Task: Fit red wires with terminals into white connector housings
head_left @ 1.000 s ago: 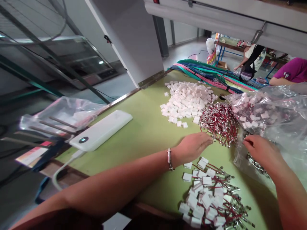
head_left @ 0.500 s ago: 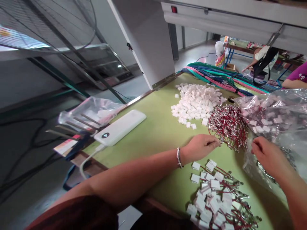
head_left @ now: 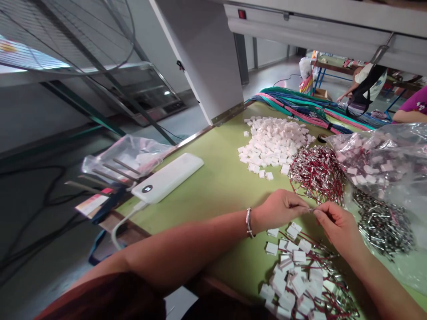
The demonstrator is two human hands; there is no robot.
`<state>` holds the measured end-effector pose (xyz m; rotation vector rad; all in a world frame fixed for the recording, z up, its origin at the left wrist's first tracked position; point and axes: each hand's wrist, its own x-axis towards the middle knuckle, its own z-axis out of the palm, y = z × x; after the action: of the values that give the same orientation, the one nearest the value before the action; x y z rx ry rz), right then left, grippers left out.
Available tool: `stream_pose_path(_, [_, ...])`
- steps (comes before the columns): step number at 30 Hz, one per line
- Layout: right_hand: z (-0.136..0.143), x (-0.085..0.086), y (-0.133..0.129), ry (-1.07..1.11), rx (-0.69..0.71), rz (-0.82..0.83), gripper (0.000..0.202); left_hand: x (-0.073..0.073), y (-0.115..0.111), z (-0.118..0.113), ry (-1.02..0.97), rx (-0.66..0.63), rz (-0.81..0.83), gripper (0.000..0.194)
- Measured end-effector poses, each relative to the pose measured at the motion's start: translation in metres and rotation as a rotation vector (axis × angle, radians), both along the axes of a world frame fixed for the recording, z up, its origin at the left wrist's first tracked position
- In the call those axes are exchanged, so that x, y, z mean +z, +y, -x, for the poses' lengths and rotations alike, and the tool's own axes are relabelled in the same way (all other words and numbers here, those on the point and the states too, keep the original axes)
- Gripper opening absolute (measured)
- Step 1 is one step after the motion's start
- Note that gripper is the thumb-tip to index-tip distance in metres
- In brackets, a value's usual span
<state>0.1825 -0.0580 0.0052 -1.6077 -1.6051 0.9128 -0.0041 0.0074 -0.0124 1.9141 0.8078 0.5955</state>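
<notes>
My left hand (head_left: 280, 208), wearing a silver bracelet (head_left: 248, 222), is closed in a pinch in front of a heap of short red wires with metal terminals (head_left: 316, 171). My right hand (head_left: 340, 224) pinches too, its fingertips meeting those of the left. Between them shows a small metal terminal (head_left: 311, 210); the rest of what each hand holds is hidden. Below the hands lies a pile of white plastic connectors (head_left: 296, 284) with red wires attached. Right of my right hand, dark metal-ended pieces (head_left: 383, 224) lie heaped on clear plastic.
Loose white connectors (head_left: 273, 140) are heaped at the back of the green table (head_left: 200, 195). Behind them run bundled cables (head_left: 300, 109). A clear bag of parts (head_left: 390, 151) is at right. A white power bank (head_left: 170, 178) lies left, its cable hanging over the edge. Other people sit beyond.
My right hand has moved left, away from the plastic and the dark pieces, to meet my left hand's fingertips. My left hand has shifted very slightly.
</notes>
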Motion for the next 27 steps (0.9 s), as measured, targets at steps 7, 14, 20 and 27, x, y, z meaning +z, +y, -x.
stream_pose_path(7, [-0.004, 0.003, 0.001, 0.073, 0.102, 0.305, 0.038, -0.001, -0.003, 0.008, 0.199, -0.159, -0.783, 0.026])
stream_pose_path(14, [-0.006, 0.008, 0.003, -0.057, 0.077, 0.176, 0.035, 0.003, -0.001, 0.003, 0.283, -0.154, -0.799, 0.023])
stream_pose_path(20, [-0.036, 0.018, 0.011, -0.314, 0.124, 0.017, 0.032, -0.001, 0.012, 0.01, 0.128, -0.058, -0.577, 0.023])
stream_pose_path(27, [-0.012, 0.007, 0.003, -0.502, 0.319, -0.06, 0.029, -0.006, -0.002, 0.002, 0.172, -0.167, -0.594, 0.025])
